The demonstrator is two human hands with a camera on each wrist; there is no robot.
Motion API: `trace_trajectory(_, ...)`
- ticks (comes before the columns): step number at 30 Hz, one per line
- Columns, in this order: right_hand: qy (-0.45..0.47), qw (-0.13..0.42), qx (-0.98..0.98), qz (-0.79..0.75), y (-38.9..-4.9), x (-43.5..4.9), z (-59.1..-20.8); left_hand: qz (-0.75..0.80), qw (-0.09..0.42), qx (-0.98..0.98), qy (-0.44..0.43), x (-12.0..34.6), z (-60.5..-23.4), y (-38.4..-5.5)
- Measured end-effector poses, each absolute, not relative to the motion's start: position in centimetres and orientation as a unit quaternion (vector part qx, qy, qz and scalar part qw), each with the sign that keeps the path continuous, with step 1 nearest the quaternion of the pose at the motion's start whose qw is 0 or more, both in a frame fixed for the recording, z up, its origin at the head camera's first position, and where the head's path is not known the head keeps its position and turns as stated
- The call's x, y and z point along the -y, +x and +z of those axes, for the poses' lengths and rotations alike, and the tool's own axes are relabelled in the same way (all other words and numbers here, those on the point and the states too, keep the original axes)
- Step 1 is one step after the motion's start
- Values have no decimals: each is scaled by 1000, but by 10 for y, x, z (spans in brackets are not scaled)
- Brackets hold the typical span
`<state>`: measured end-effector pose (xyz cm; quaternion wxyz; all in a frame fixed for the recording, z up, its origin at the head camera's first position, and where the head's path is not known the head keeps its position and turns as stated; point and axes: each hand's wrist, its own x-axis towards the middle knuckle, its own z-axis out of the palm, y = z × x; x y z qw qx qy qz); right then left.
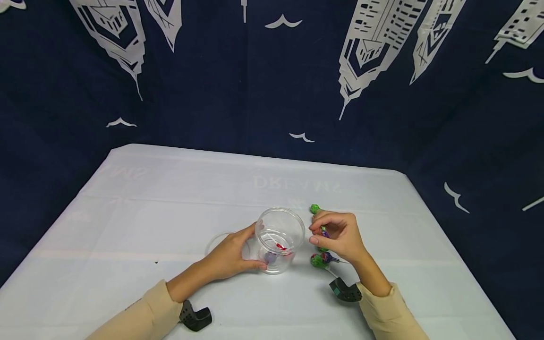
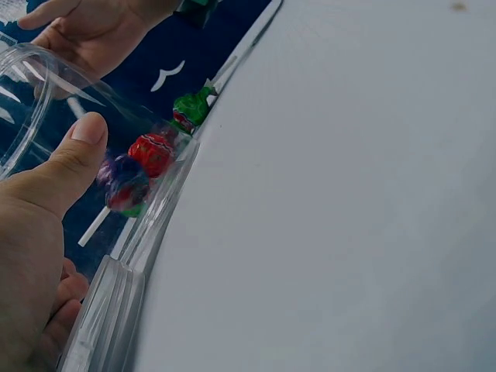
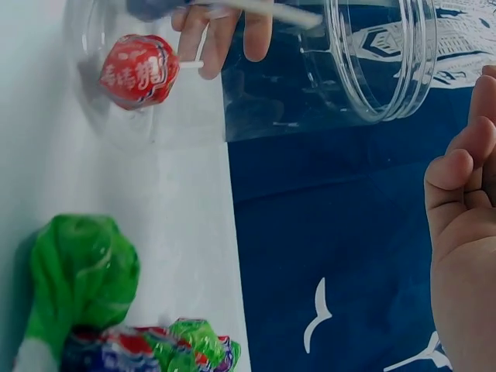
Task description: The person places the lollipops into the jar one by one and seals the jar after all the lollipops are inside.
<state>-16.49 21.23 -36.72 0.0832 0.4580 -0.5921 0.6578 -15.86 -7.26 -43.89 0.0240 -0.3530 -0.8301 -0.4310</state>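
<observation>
The clear jar (image 1: 276,224) stood upright on the white table (image 1: 127,222), its mouth upward and uncovered. The left hand (image 1: 231,255) gripped it from the left side, thumb against the near wall and fingers spread round behind it. Inside the jar, at the bottom, lay a red lollipop (image 2: 151,155) and a purple lollipop (image 2: 128,184), close together, with their white sticks showing. A clear lid (image 2: 108,310) lay just left of the jar, partly behind the left hand. Just right of the jar hung the right hand (image 1: 337,233), its fingers loosely bent and apart from the thumb, with nothing seen in its grasp. Lollipops lay on the table on that same side: a green one (image 1: 314,208) right of the jar and farther back, another partly hidden by the right hand, and nearer the person, a green-wrapped one (image 1: 317,261) touching a dark-wrapped one (image 1: 327,257). Beyond the jar and table hung a navy curtain (image 1: 212,94) printed with white buildings and birds.
</observation>
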Motion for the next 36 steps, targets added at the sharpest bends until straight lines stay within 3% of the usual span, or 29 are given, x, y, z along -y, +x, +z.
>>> trace_trajectory(36, 398, 94, 661, 629, -140, -259, -403, -435, 16, 830, -349, 72, -437, -157)
